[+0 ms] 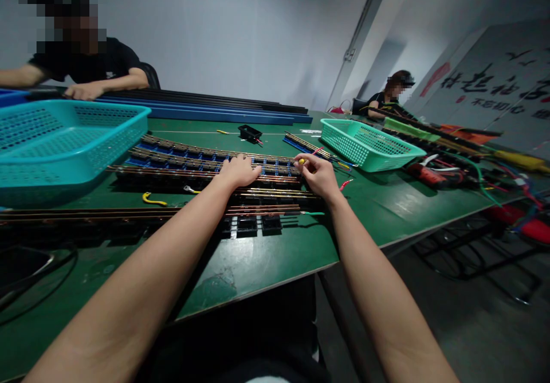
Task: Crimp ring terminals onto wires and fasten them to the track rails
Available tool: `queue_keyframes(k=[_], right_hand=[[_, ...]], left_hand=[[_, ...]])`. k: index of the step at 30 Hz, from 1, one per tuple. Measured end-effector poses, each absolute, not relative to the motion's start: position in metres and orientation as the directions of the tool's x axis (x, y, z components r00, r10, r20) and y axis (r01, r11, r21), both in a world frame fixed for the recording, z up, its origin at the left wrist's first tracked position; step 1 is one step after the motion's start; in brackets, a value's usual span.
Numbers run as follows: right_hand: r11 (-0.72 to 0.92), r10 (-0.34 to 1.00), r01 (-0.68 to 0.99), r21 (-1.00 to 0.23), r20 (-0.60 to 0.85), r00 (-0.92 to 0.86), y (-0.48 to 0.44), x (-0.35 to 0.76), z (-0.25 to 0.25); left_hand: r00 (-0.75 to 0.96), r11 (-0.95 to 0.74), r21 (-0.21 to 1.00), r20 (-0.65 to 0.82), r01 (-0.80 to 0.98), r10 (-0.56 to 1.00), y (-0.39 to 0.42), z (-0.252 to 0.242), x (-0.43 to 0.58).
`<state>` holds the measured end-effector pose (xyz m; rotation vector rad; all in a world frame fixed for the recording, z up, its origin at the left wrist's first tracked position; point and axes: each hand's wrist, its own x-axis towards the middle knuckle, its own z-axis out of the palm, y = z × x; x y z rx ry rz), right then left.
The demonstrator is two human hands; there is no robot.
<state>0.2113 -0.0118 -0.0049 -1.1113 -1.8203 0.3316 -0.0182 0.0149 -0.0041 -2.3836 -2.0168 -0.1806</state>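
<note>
- Left hand (239,171) lies open, flat on the long copper-strip rails in black plastic holders (270,194).
- Right hand (318,175) pinches a small yellow-tipped piece (302,161) at its fingertips, perhaps a wire end, with the rails just under its wrist.

The green table (266,257) carries copper-strip rails (193,168) at centre, a blue basket (64,148) at nine o'clock and a green basket (369,145) at two.
</note>
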Motion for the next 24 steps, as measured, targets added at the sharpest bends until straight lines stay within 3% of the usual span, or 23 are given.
queue_keyframes(k=[4,8,13,17,21,24], right_hand=[[0.549,0.811,0.562,-0.619,0.557,-0.178,-0.013,0.212,-0.005],[0.536,0.802,0.520,-0.665,0.593,-0.068,-0.008,0.213,-0.006],[0.524,0.789,0.351,-0.776,0.597,0.145,0.003,0.217,-0.008],[0.533,0.795,0.198,-0.823,0.567,0.217,0.005,0.218,-0.006],[0.579,0.785,0.118,-0.807,0.590,0.191,0.000,0.220,0.001],[0.645,0.710,0.177,-0.743,0.669,0.222,-0.012,0.222,0.007]], left_hand=[[0.167,-0.173,0.063,0.100,0.983,0.981,0.013,-0.003,-0.018],[0.171,-0.177,0.059,0.095,0.982,0.981,0.013,-0.002,-0.018],[0.162,-0.167,0.059,0.090,0.984,0.983,0.014,-0.003,-0.019],[0.161,-0.166,0.066,0.080,0.984,0.984,0.013,-0.001,-0.018],[0.165,-0.170,0.069,0.073,0.983,0.984,0.011,0.000,-0.018],[0.174,-0.180,0.071,0.083,0.981,0.981,0.011,0.000,-0.018]])
